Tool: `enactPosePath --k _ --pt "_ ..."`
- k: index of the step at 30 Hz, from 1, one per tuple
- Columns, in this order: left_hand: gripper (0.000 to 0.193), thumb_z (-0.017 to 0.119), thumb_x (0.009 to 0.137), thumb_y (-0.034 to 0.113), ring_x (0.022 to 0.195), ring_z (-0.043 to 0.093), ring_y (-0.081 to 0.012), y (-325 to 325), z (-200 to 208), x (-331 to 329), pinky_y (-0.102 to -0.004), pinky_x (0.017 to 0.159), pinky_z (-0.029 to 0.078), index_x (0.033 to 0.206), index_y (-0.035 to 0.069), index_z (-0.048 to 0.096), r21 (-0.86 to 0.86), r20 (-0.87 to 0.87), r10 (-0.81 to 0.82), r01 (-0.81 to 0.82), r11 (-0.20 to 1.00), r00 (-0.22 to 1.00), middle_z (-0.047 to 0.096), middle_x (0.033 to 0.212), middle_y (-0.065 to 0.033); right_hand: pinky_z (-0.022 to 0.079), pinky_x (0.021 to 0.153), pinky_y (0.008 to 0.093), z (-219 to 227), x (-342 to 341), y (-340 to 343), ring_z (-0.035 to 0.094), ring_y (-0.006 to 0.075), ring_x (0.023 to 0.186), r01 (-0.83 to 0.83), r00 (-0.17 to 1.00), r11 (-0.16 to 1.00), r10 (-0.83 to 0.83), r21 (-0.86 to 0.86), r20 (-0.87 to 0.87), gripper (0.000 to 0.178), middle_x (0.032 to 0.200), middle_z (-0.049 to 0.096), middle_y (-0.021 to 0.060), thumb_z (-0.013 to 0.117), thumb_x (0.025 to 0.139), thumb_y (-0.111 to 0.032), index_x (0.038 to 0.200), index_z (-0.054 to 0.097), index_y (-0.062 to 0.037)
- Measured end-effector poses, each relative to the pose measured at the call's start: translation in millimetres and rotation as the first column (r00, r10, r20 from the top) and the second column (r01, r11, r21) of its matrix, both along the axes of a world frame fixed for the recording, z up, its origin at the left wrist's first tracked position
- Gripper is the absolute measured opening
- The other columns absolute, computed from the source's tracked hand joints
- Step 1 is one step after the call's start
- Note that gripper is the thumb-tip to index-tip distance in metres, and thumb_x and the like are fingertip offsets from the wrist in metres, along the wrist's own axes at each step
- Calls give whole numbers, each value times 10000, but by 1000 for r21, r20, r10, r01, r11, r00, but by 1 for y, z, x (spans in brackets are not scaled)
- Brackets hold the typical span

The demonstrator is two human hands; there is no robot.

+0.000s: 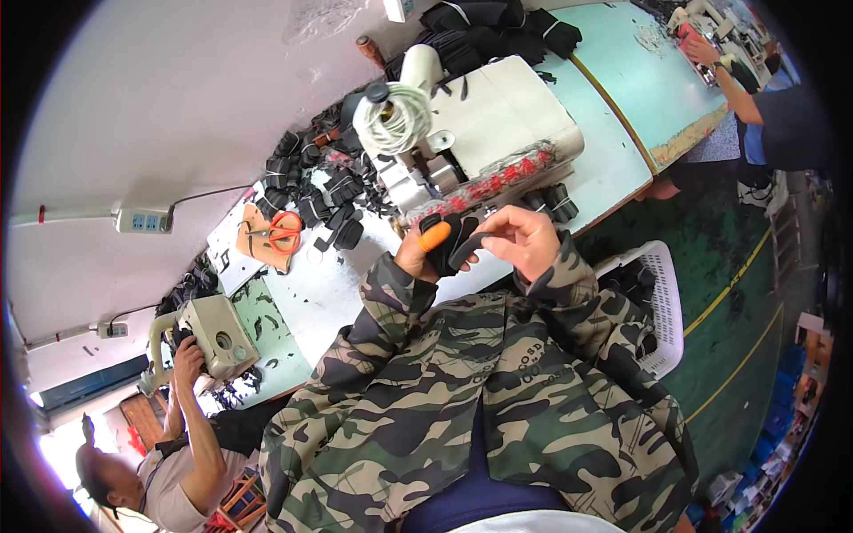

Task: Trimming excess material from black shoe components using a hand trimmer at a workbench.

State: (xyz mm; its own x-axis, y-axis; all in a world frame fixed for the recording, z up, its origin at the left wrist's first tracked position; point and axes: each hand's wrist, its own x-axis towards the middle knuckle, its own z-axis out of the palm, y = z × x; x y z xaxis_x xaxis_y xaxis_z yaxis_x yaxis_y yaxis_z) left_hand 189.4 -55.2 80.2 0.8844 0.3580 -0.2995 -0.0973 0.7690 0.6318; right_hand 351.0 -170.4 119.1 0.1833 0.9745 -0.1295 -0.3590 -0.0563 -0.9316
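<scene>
Just in front of the sewing machine point(502, 115), my left hand point(412, 255) grips a small bundle of black fabric pieces point(450, 242). An orange finger cover point(434, 236) sits on that hand's thumb. My right hand point(533, 243) is closed at the bundle's right side, pinching a black fabric strip point(467, 251) between thumb and fingers. The fingers of my left hand are partly hidden behind the fabric. White thread point(397, 120) is wound in a loose coil on the machine's left end.
Tied black fabric bundles point(342, 186) crowd the table point(311, 293) left of the machine, near orange-handled scissors point(284, 233). A white plastic basket point(666, 302) with black pieces stands at my right. Co-workers sit at a machine point(218, 338) lower left and another point(724, 35) upper right.
</scene>
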Motion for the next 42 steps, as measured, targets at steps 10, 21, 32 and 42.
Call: enactPosePath --k 10,21,32,42 --pt "291 611 826 155 678 639 -255 -12 2 56 -314 558 532 1016 -46 523 33 -79 -90 92 995 993 602 823 -153 464 700 237 0 61 -22 594 107 718 -78 962 989 43 124 270 113 803 631 68 558 786 19 898 569 34" --pt "264 646 796 124 680 629 -228 -21 -4 103 -329 597 532 996 -19 549 164 -208 247 -215 963 946 611 836 -124 473 686 328 -3 84 -15 577 276 777 210 480 856 -511 472 713 195 847 596 101 636 638 21 816 586 -41" --pt "307 663 789 106 767 627 -206 -13 -2 111 -282 685 520 1036 -20 533 278 -151 339 -289 916 929 628 896 -131 453 789 361 -26 63 -8 566 282 940 128 711 927 -333 352 620 259 1017 578 119 636 707 -30 959 579 -22" --pt "468 617 802 223 872 612 -207 -1 38 138 -301 792 478 1162 -26 452 800 -89 344 -139 584 935 627 933 -161 442 540 224 -34 95 25 549 104 667 -361 919 929 341 -75 -199 292 821 562 43 452 925 -255 1096 494 -22"
